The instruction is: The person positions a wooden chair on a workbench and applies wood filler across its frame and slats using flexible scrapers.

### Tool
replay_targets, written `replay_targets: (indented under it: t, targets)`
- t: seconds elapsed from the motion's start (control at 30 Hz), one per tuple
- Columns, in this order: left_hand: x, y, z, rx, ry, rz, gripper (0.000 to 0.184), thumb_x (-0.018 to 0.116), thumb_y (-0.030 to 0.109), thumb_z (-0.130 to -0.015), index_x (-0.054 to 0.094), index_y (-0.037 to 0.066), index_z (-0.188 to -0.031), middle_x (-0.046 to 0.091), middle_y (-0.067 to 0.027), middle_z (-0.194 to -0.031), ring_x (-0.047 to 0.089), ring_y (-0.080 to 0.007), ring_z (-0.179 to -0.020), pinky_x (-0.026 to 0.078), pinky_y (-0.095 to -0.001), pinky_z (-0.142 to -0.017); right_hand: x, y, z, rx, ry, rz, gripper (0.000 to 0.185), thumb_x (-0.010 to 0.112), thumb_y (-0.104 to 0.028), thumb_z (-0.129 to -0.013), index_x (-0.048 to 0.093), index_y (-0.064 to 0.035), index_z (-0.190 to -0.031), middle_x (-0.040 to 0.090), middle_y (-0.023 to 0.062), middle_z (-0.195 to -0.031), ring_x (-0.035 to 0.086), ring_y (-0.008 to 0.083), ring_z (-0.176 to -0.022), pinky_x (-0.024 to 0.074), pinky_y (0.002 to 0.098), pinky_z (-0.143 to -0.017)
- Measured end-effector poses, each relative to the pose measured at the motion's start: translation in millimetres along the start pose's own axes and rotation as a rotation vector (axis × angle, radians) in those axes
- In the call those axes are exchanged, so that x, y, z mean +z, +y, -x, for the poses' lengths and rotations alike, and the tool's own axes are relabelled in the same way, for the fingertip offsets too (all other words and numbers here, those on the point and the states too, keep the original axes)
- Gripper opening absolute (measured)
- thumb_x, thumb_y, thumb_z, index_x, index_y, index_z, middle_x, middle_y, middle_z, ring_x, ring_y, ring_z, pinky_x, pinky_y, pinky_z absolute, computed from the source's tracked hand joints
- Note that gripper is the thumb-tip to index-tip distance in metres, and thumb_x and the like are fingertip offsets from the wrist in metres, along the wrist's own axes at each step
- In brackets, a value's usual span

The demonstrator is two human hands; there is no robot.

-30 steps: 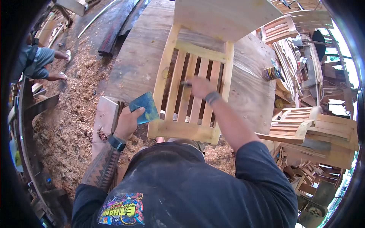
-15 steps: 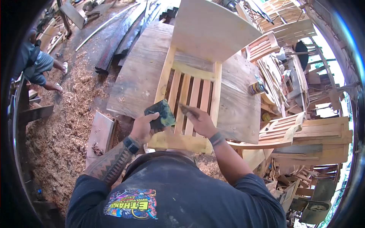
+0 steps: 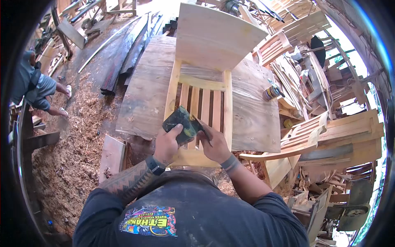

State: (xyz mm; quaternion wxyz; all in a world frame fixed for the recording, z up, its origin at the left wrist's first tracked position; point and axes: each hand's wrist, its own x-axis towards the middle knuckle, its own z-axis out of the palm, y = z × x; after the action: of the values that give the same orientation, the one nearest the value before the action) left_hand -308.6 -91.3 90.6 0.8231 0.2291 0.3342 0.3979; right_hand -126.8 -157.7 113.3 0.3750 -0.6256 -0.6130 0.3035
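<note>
My left hand [image 3: 166,145] is closed on a dark flat plate [image 3: 177,120] with yellow-green smears, its thumb lying over the near face. My right hand [image 3: 217,147] pinches a thin dark scraper [image 3: 200,131], whose edge meets or overlaps the plate's right side; exact contact is hidden. Beneath both hands is a pale wooden chair [image 3: 227,103] with a slatted part and yellowish patches on its wood. A broad flat panel [image 3: 218,35] of the chair rises at its far end.
A large plywood sheet [image 3: 255,115] lies under the chair, with a small tin [image 3: 270,93] on its right. Another slatted chair part [image 3: 302,136] stands at right. Dark planks [image 3: 119,68] and wood shavings [image 3: 70,164] cover the left floor. A person [image 3: 39,86] is at far left.
My right hand has brought the scraper in to the plate; before, they were apart. The plate has tilted and come slightly right. The whole view has shifted a little.
</note>
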Motion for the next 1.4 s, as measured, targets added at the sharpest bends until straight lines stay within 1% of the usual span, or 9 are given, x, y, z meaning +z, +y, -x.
replay_targets:
  t: [0.17, 0.23, 0.33, 0.43, 0.57, 0.7, 0.73, 0.83, 1.4]
  targets:
    - [-3.6, 9.6, 0.1, 0.083, -0.144, -0.116, 0.03, 0.057, 0.014, -0.104, 0.061, -0.002, -0.129, 0.072, -0.0139, -0.115, 0.073, -0.0258, -0.102, 0.065, -0.0425, -0.084, -19.8, 16.5, -1.0, 0.042, -0.413, 0.314, 0.034, 0.058, -0.003, -0.1, 0.064, 0.0004, -0.133, 0.07, 0.0252, -0.105, 0.071, 0.0346, -0.093, 0.0553, 0.0392, -0.083]
    - [1.1, 18.7, 1.4, 0.056, -0.168, -0.144, 0.029, 0.058, 0.015, -0.104, 0.062, -0.003, -0.127, 0.073, -0.0146, -0.112, 0.074, -0.025, -0.099, 0.064, -0.0406, -0.082, -24.2, 33.7, -1.4, 0.024, -0.151, 0.132, 0.031, 0.062, -0.006, -0.098, 0.066, -0.0016, -0.128, 0.07, 0.024, -0.108, 0.069, 0.0394, -0.096, 0.0544, 0.0451, -0.086]
    - [-21.5, 13.3, -13.4, 0.066, -0.231, -0.453, 0.026, 0.059, 0.015, -0.103, 0.067, -0.004, -0.118, 0.074, -0.0148, -0.106, 0.074, -0.0231, -0.095, 0.063, -0.0375, -0.076, -47.5, 17.0, -13.7, -0.238, 0.025, 0.153, 0.031, 0.064, -0.005, -0.095, 0.068, -0.0043, -0.126, 0.071, 0.021, -0.114, 0.067, 0.0407, -0.103, 0.0537, 0.0477, -0.09]
    - [-31.5, 16.3, -25.4, 0.562, -0.396, -1.325, 0.024, 0.06, 0.016, -0.101, 0.07, -0.005, -0.107, 0.074, -0.0135, -0.098, 0.074, -0.0222, -0.087, 0.06, -0.0344, -0.068, -66.4, 4.3, -32.7, -0.384, -0.138, 0.349, 0.036, 0.062, -0.003, -0.093, 0.068, -0.0057, -0.128, 0.07, 0.0166, -0.122, 0.067, 0.0373, -0.109, 0.054, 0.0448, -0.095]
    - [-39.2, -3.5, -69.2, -0.167, 0.02, -0.515, 0.029, 0.063, 0.021, -0.1, 0.069, -0.007, -0.096, 0.073, -0.0094, -0.086, 0.073, -0.0231, -0.073, 0.058, -0.0344, -0.06, -49.1, 40.1, -45.8, -0.22, -0.365, 0.42, 0.036, 0.062, -0.007, -0.094, 0.068, -0.0055, -0.13, 0.071, 0.0171, -0.123, 0.067, 0.037, -0.109, 0.0548, 0.0445, -0.095]
    - [-139.3, -37.4, -138.7, 0.023, -0.022, -0.82, 0.03, 0.062, 0.019, -0.102, 0.062, -0.002, -0.123, 0.073, -0.0096, -0.111, 0.075, -0.0227, -0.096, 0.068, -0.0404, -0.077, -34.5, 99.7, -71.3, 0.181, -0.474, 0.266, 0.031, 0.063, -0.012, -0.095, 0.071, -0.0071, -0.125, 0.073, 0.0193, -0.112, 0.069, 0.0396, -0.102, 0.0555, 0.0456, -0.091]
    - [-112.6, -24.4, -121.4, -0.116, 0.131, -0.362, 0.026, 0.062, 0.018, -0.102, 0.064, 0.001, -0.122, 0.074, -0.0092, -0.111, 0.074, -0.0222, -0.095, 0.068, -0.0404, -0.074, -28.2, 126.2, -77.6, 0.117, -0.469, 0.295, 0.024, 0.058, -0.011, -0.094, 0.072, -0.0061, -0.113, 0.073, 0.0212, -0.103, 0.07, 0.0408, -0.094, 0.0562, 0.048, -0.081]
    - [-114.8, -3.5, -89.8, -0.144, 0.193, -0.301, 0.024, 0.061, 0.017, -0.102, 0.064, 0.003, -0.121, 0.074, -0.009, -0.11, 0.074, -0.0217, -0.094, 0.067, -0.0393, -0.072, -9.0, 184.2, -99.0, 0.029, -0.5, 0.483, 0.026, 0.057, -0.011, -0.094, 0.073, -0.008, -0.115, 0.074, 0.0197, -0.107, 0.069, 0.0404, -0.097, 0.056, 0.0481, -0.085]
    - [-149.0, -8.0, -41.8, -0.044, 0.22, -0.457, 0.017, 0.065, 0.013, -0.098, 0.069, -0.002, -0.107, 0.074, -0.0077, -0.097, 0.073, -0.0182, -0.08, 0.06, -0.0344, -0.066, 73.8, 194.5, 16.8, -0.212, -0.048, 0.78, 0.04, 0.061, -0.009, -0.083, 0.07, -0.0079, -0.122, 0.066, 0.0081, -0.124, 0.059, 0.0304, -0.124, 0.0471, 0.0463, -0.104]
